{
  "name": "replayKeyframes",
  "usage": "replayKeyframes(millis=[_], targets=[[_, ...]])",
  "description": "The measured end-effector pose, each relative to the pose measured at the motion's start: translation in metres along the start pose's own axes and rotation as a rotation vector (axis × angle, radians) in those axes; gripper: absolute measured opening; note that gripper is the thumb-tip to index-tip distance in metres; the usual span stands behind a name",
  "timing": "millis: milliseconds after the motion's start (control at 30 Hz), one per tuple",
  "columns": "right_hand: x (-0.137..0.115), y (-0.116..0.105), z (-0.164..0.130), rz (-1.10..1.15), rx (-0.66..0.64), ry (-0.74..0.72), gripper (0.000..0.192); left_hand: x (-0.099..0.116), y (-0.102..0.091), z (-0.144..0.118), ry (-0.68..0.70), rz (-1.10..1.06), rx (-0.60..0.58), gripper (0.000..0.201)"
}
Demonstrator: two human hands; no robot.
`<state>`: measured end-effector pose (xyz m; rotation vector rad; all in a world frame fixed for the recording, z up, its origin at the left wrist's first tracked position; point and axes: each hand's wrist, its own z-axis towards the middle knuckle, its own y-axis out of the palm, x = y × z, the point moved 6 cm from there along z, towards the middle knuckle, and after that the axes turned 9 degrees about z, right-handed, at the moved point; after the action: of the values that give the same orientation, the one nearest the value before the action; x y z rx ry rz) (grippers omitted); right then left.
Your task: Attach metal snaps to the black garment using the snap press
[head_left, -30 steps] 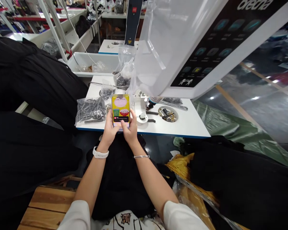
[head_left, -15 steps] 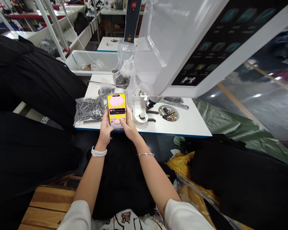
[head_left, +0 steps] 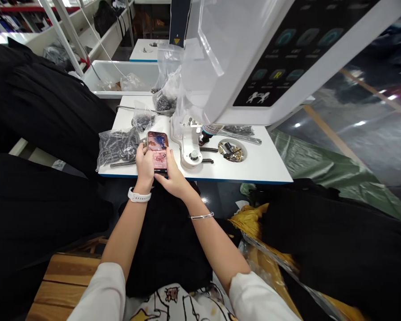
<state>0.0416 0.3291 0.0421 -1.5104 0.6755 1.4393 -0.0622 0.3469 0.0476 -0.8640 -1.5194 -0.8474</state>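
A smartphone (head_left: 157, 154) with a lit screen is held upright between both hands over the front edge of the white table. My left hand (head_left: 144, 167) grips its left side, fingers wrapped around the edge and back. On the other side my right hand (head_left: 173, 176) holds the right edge and lower corner. The screen shows a photo or video in reddish and blue tones, too small to read. To the left lies a clear plastic bag (head_left: 118, 147) of dark pieces. The white machine base (head_left: 191, 158) stands just right of the phone.
A large white machine head (head_left: 237, 67) with a dark button panel hangs over the table (head_left: 260, 167). A round bowl (head_left: 232, 150) of small metal parts is set in the tabletop. Black fabric (head_left: 36, 200) is piled left, with a wooden stool (head_left: 67, 276) below.
The phone's screen has switched from a yellow and pink picture to a reddish and blue one. My right thumb has moved off the screen's lower part towards the phone's edge. The view has shifted slightly.
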Motion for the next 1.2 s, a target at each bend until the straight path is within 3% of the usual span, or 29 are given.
replayKeyframes(millis=[100, 200, 267, 367, 433, 500, 567, 633, 700, 800, 967, 1100, 1200], targets=[[-0.005, -0.002, -0.010, 0.031, -0.024, 0.029, 0.091, -0.003, 0.000, 0.015, -0.015, 0.110, 0.099, 0.055], [-0.006, -0.007, -0.021, -0.035, -0.018, 0.091, 0.081, 0.000, 0.002, 0.028, 0.079, 0.283, 0.153, 0.053], [-0.007, -0.011, -0.031, -0.096, -0.015, 0.093, 0.071, 0.003, 0.005, 0.031, 0.150, 0.413, 0.132, 0.054], [-0.015, -0.023, -0.047, -0.102, -0.009, -0.038, 0.050, 0.011, 0.010, 0.021, 0.319, 0.588, 0.041, 0.063], [-0.020, -0.045, -0.059, -0.095, 0.107, -0.157, 0.034, 0.017, 0.012, 0.005, 0.454, 0.677, -0.007, 0.072], [-0.018, -0.078, -0.068, -0.153, 0.351, -0.213, 0.024, 0.016, 0.014, -0.011, 0.533, 0.755, -0.054, 0.084], [-0.007, -0.112, -0.073, -0.277, 0.597, -0.170, 0.020, 0.010, 0.016, -0.023, 0.531, 0.820, -0.111, 0.094], [0.009, -0.137, -0.069, -0.391, 0.700, -0.073, 0.024, 0.003, 0.017, -0.028, 0.502, 0.858, -0.127, 0.097], [0.026, -0.149, -0.058, -0.452, 0.649, -0.002, 0.030, 0.000, 0.018, -0.027, 0.497, 0.844, -0.117, 0.092], [0.042, -0.151, -0.042, -0.466, 0.520, 0.007, 0.024, 0.003, 0.021, -0.015, 0.538, 0.825, -0.148, 0.088], [0.043, -0.151, -0.044, -0.421, 0.561, -0.013, 0.021, 0.014, 0.026, 0.001, 0.587, 0.884, -0.233, 0.075], [0.046, -0.158, -0.051, -0.287, 0.638, 0.014, 0.017, 0.016, 0.019, -0.036, 0.749, 0.865, -0.102, 0.059], [0.050, -0.168, -0.057, -0.063, 0.788, 0.060, 0.016, -0.010, 0.010, -0.089, 0.888, 0.821, -0.069, 0.053]])
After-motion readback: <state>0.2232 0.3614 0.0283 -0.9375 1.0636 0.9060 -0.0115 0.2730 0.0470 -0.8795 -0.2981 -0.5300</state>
